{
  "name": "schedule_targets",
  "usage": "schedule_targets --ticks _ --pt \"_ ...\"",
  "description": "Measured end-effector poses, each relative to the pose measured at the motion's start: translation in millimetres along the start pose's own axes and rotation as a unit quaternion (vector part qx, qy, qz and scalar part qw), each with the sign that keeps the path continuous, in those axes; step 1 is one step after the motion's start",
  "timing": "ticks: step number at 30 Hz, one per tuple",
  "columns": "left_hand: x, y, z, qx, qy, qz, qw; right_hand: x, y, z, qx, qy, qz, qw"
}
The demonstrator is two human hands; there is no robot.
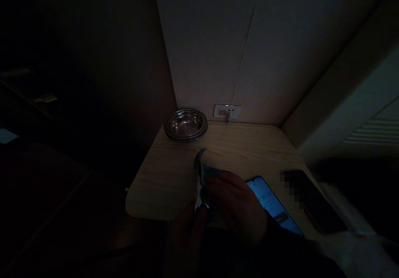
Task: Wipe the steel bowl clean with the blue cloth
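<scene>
Above the desk's (152, 190) near edge, a person's left hand (187, 230) pinches the near end of a shiny metal dish (199, 193) turned edge-on, its length pointing toward the far edge, while the right hand (238, 203) presses a blue-green cloth (209, 171) against its right side.

03:5 and a blurred last digit, on lit phone (274, 206), other screen text illegible

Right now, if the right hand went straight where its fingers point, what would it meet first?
Likely the cloth at the right hand's fingertips, then the shiny object; depth is unclear in this dimness.
</scene>
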State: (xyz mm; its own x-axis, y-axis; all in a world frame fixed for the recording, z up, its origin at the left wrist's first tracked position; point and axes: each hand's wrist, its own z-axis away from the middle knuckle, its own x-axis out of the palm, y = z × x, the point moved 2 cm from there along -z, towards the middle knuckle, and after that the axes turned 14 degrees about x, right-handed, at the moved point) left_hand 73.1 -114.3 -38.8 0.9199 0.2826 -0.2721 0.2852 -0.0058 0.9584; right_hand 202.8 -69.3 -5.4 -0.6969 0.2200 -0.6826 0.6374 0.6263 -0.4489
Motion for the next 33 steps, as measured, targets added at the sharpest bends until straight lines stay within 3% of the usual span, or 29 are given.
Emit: schedule_targets --ticks 13,28,33 --pt "1.4 6.1 -4.5 -0.005 -0.015 0.0 1.0 -2.6 2.8 2.4 -0.059 0.006 -0.007 0.998" --pt "4.8 -0.8 -6.7 0.001 -0.018 -0.009 1.0 5.1 8.8 0.8 -0.025 0.029 -0.003 0.999" --pt "3.8 -3.1 -5.2 -0.023 -0.007 -0.023 0.999 8.0 9.1 -0.4 -0.02 0.01 -0.02 1.0"
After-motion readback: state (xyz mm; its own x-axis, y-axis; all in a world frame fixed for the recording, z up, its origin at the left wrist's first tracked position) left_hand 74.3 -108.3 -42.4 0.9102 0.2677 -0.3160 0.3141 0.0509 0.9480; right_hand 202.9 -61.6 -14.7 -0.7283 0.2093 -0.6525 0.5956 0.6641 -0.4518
